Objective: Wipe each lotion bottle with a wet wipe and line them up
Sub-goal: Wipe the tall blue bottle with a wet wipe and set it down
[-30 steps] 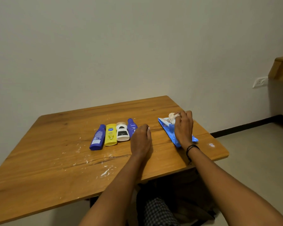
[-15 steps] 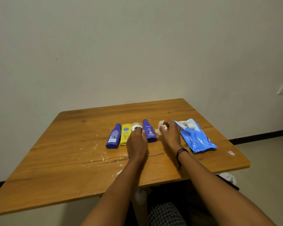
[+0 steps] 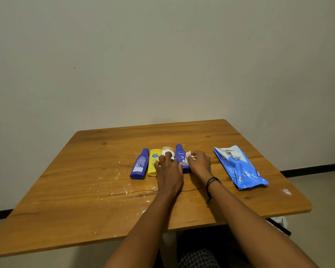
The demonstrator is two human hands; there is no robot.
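1. Here, a wooden table (image 3: pixel 85 190) with rounded corners stands against a plain pale wall (image 3: pixel 162 55); a dark skirting strip (image 3: pixel 313 168) runs along the foot of the wall, above a light floor (image 3: pixel 327 190)
2. White specks and smears (image 3: pixel 120 176) are scattered over the middle of the tabletop, and a small white mark (image 3: pixel 287 192) sits near its right edge
3. Four lotion bottles lie flat side by side, caps pointing away from the person: a dark blue bottle (image 3: pixel 139 164) at the left, a yellow bottle (image 3: pixel 154 161) touching it, a white bottle (image 3: pixel 166 150) next, and a blue Nivea bottle (image 3: pixel 181 154) at the right end
4. The left hand (image 3: pixel 169 171) lies over the white bottle, hiding most of it, with bent fingers reaching onto it and the thumb against the Nivea bottle; whether it actually grips the bottle cannot be told
5. The right hand (image 3: pixel 199 163), with a dark band (image 3: pixel 211 181) at the wrist, pinches a crumpled white wet wipe (image 3: pixel 188 157) and holds it against the right side of the Nivea bottle
6. A blue wipes pack (image 3: pixel 240 171) lies flat, well to the right of the bottles, its flap lifted at the far end with something pale showing at the opening
7. Checked fabric (image 3: pixel 197 258) shows below the table's near edge
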